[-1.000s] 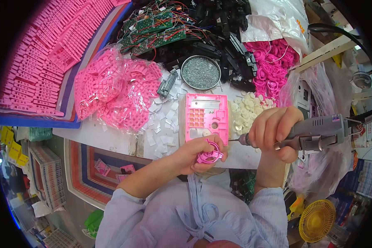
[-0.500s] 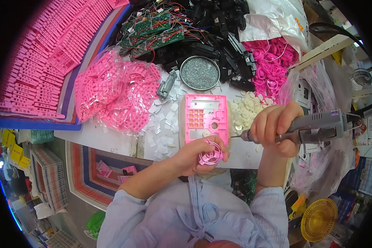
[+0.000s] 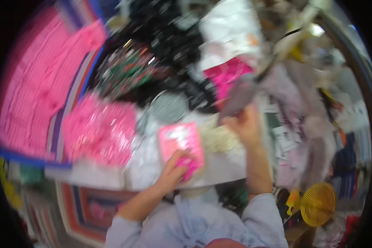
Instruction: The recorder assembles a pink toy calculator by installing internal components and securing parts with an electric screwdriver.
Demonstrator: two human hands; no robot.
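Observation:
Motion blurs the whole view. My left hand (image 3: 172,170) is closed on a small bright pink ring-shaped part (image 3: 189,168), over the near end of a pink plastic casing (image 3: 181,136) on the table. My right hand (image 3: 244,126) grips a grey electric screwdriver (image 3: 238,96), held up over the right side of the table; its tip is too smeared to make out. Cream-coloured round pieces (image 3: 222,139) lie between the casing and my right forearm. Just beyond the casing stands a round metal dish of screws (image 3: 169,106).
To the left are a clear bag of pink parts (image 3: 99,130) and a blue-edged tray of stacked pink casings (image 3: 33,95). Circuit boards with wires (image 3: 126,68) and black parts (image 3: 165,45) heap at the back, beside a white sack (image 3: 231,33) of magenta pieces. A yellow fan (image 3: 318,204) stands lower right.
The head view has shifted, smearing the picture. My right hand has raised the screwdriver and swung it away from the body. My left hand keeps the ring-shaped part, now over the casing.

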